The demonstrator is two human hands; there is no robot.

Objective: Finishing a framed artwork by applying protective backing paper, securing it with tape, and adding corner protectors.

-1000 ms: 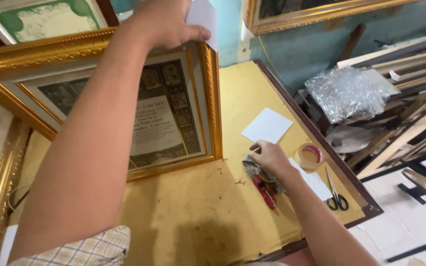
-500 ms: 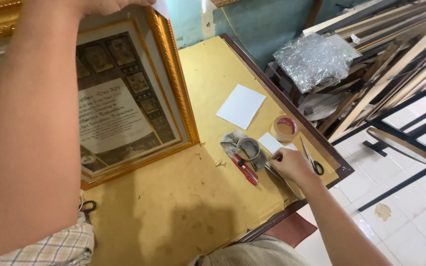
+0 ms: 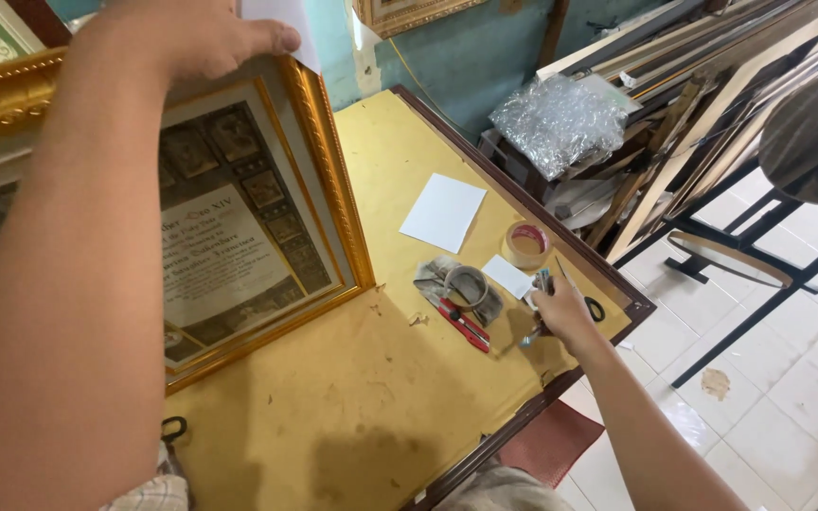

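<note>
My left hand (image 3: 186, 33) is raised at the top of the view, pinching a white card (image 3: 281, 19) above the gold picture frame (image 3: 333, 189) that holds a printed document. My right hand (image 3: 560, 310) is low at the table's right edge, closed around a small thin tool (image 3: 534, 331) with a bluish tip. Just left of it lie a red-handled cutter (image 3: 464, 325), a grey tape ring (image 3: 466, 284) on a crumpled scrap, and a small white slip (image 3: 506, 275).
A yellow table (image 3: 333, 407) with a dark wooden rim. On it: a white sheet (image 3: 443, 212), a tape roll (image 3: 527, 244), scissors (image 3: 595, 308). Beyond the rim, bubble wrap (image 3: 556, 123) and stacked frame mouldings (image 3: 702, 85). White tiled floor to the right.
My right hand has shifted right from the cutter and tape ring to the table's edge and now grips the thin tool. The view has swung left; the left hand stays raised.
</note>
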